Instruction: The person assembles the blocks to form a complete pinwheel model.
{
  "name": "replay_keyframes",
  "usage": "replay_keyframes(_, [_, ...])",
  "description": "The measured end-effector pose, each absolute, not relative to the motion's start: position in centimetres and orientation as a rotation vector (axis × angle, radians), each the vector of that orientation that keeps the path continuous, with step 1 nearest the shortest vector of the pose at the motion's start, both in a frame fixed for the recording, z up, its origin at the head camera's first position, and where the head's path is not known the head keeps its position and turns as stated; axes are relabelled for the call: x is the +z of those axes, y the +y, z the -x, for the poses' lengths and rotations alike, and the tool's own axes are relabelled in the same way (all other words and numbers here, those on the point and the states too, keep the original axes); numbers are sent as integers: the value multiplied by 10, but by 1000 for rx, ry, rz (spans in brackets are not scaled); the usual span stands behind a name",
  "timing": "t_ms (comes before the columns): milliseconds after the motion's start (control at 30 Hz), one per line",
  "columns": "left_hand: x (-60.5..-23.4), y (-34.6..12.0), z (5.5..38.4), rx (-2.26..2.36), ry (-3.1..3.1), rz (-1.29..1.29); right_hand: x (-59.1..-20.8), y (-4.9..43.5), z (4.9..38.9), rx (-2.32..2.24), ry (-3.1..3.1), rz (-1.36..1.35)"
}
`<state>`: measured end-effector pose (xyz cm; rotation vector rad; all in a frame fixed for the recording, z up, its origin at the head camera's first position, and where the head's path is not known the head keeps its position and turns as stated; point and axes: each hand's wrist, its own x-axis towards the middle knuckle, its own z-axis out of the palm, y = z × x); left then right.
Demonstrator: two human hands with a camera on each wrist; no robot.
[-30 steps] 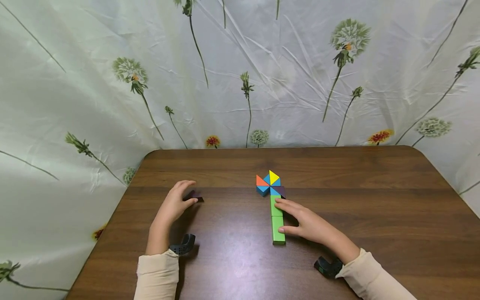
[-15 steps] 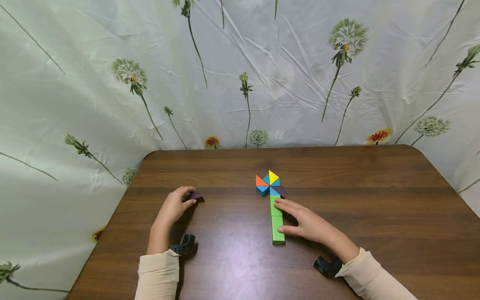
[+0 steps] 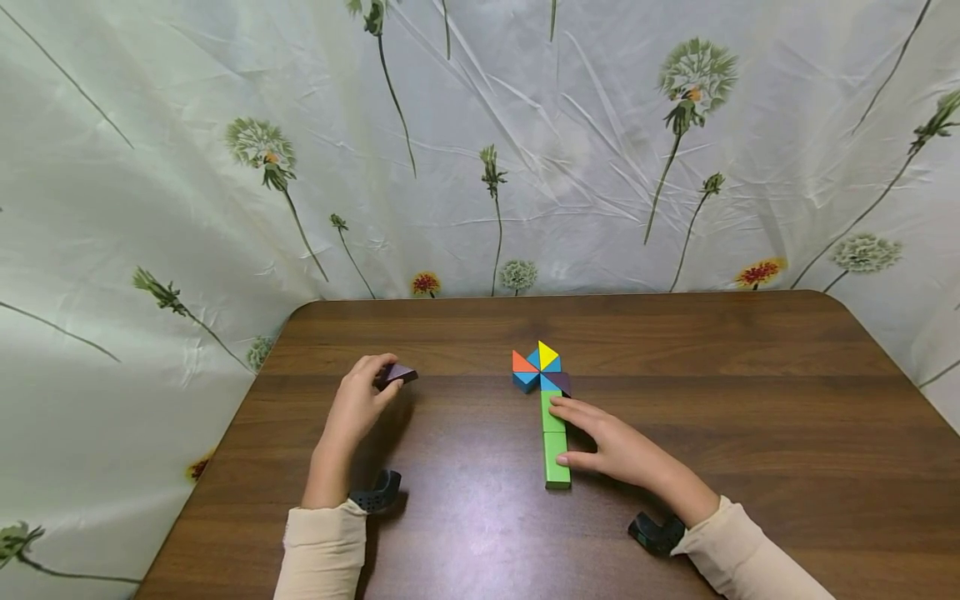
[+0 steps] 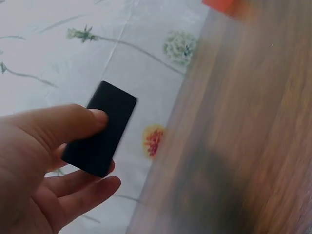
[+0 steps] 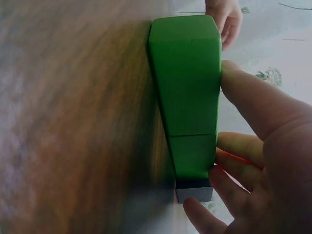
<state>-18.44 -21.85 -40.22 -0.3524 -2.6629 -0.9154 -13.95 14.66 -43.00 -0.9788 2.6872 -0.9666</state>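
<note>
In the head view my left hand (image 3: 356,404) pinches a dark purple triangular block (image 3: 402,373) between thumb and fingers, above the left part of the table. Its dark rectangular side (image 4: 100,129) faces the left wrist camera, with the thumb across it. My right hand (image 3: 626,446) rests its fingertips and thumb on top of two green rectangular blocks (image 3: 551,422) laid end to end. At their far end sits a pinwheel of triangular blocks: an orange one (image 3: 522,362), a yellow one (image 3: 547,357), a purple one (image 3: 558,381) and several blue ones (image 3: 527,382).
The brown wooden table (image 3: 750,375) has rounded far corners. Behind it hangs a pale curtain (image 3: 585,150) printed with dandelions. Each wrist wears a black band-like device, one (image 3: 378,493) on the left and one (image 3: 655,534) on the right.
My left fingers have closed on the purple triangular block, and it has moved up and slightly right with the hand. My right hand and the other blocks have stayed in place.
</note>
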Motion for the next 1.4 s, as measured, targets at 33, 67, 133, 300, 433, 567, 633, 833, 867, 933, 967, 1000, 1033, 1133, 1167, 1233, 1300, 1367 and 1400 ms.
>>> replay_keyframes(33, [-402, -216, 184, -929, -2646, 346, -430, 147, 140, -966, 2687, 979])
replay_keyframes(67, [-401, -213, 184, -942, -2630, 341, -430, 147, 140, -965, 2687, 979])
replay_keyframes(133, [-399, -208, 184, -968, -2603, 332, -431, 147, 140, -961, 2687, 979])
replay_keyframes(300, [-398, -195, 184, -1026, -2558, 308, -431, 146, 141, -958, 2684, 977])
replay_keyframes(433, [-396, -182, 184, -1085, -2535, 314, -430, 146, 141, -960, 2680, 975])
replay_keyframes(567, [-395, -168, 182, -1130, -2508, 331, -430, 147, 141, -960, 2683, 975])
replay_keyframes(633, [-396, -160, 182, -1137, -2499, 343, -431, 147, 141, -959, 2685, 975])
replay_keyframes(833, [-400, -140, 180, -1123, -2513, 386, -432, 147, 141, -954, 2689, 976])
replay_keyframes(867, [-401, -137, 180, -1115, -2521, 395, -432, 147, 141, -955, 2689, 976])
replay_keyframes(933, [-403, -131, 179, -1090, -2539, 413, -431, 147, 141, -955, 2691, 979])
replay_keyframes(967, [-404, -128, 178, -1074, -2550, 420, -431, 147, 141, -956, 2691, 980])
replay_keyframes(1000, [-406, -125, 178, -1050, -2564, 420, -431, 147, 141, -957, 2691, 982])
replay_keyframes(1033, [-408, -123, 177, -1027, -2580, 423, -431, 147, 141, -957, 2691, 982])
replay_keyframes(1133, [-412, -115, 175, -971, -2628, 416, -430, 147, 140, -962, 2690, 982])
replay_keyframes(1167, [-414, -112, 175, -954, -2646, 412, -430, 147, 140, -963, 2689, 982])
replay_keyframes(1233, [-417, -107, 173, -931, -2677, 406, -430, 147, 140, -964, 2686, 981])
replay_keyframes(1300, [-420, -103, 173, -918, -2703, 399, -430, 147, 140, -966, 2683, 979])
replay_keyframes(1367, [-424, -98, 172, -908, -2724, 404, -430, 147, 140, -966, 2676, 973])
replay_keyframes(1400, [-425, -96, 172, -908, -2736, 406, -430, 147, 140, -966, 2674, 969])
